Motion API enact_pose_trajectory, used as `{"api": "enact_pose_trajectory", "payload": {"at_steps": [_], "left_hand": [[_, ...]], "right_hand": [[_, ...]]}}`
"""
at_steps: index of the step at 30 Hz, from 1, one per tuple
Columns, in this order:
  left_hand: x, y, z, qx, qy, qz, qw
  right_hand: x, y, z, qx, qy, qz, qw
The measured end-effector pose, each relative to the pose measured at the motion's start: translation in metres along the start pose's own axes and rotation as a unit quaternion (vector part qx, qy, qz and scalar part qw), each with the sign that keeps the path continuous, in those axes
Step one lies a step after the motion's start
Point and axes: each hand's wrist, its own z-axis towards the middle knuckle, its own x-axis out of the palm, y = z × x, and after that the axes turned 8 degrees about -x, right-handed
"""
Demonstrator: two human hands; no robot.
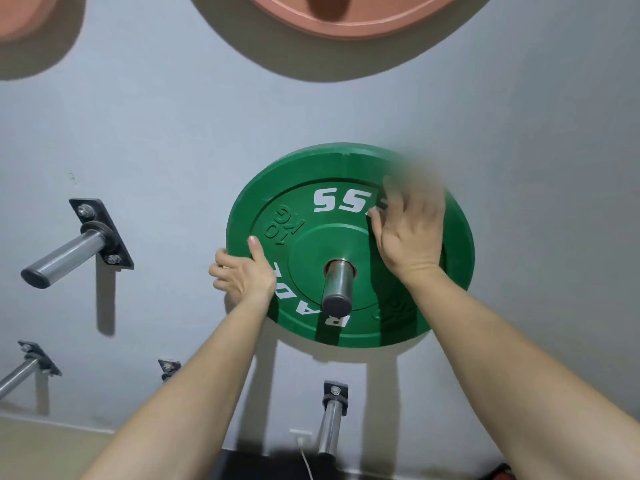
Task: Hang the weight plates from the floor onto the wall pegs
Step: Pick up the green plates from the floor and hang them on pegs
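A green 10 kg weight plate (301, 188) hangs on a steel wall peg (337, 282) that pokes through its centre hole. My left hand (242, 271) grips the plate's left rim, thumb on the face and fingers curled behind the edge. My right hand (408, 230) lies with spread fingers over the plate's upper right face; its fingertips are blurred by motion. Whether the palm touches the plate cannot be told.
An empty peg (65, 254) juts from the grey wall at the left. More pegs sit lower: far left (17, 375), one half hidden behind my left forearm (168, 367), and one below the plate (330, 420). Two pink plates (349, 15) (20, 19) hang above. A wall socket with a white cable (301, 441) is near the floor.
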Motion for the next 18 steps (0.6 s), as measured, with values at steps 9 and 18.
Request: {"api": "enact_pose_trajectory", "payload": {"at_steps": [9, 18], "left_hand": [[0.061, 0.016, -0.046, -0.220, 0.293, -0.146, 0.919], [0.047, 0.005, -0.058, -0.178, 0.294, -0.140, 0.928]], "right_hand": [[-0.014, -0.001, -0.084, -0.160, 0.318, -0.027, 0.934], [0.000, -0.005, -0.084, -0.154, 0.335, -0.049, 0.928]]}}
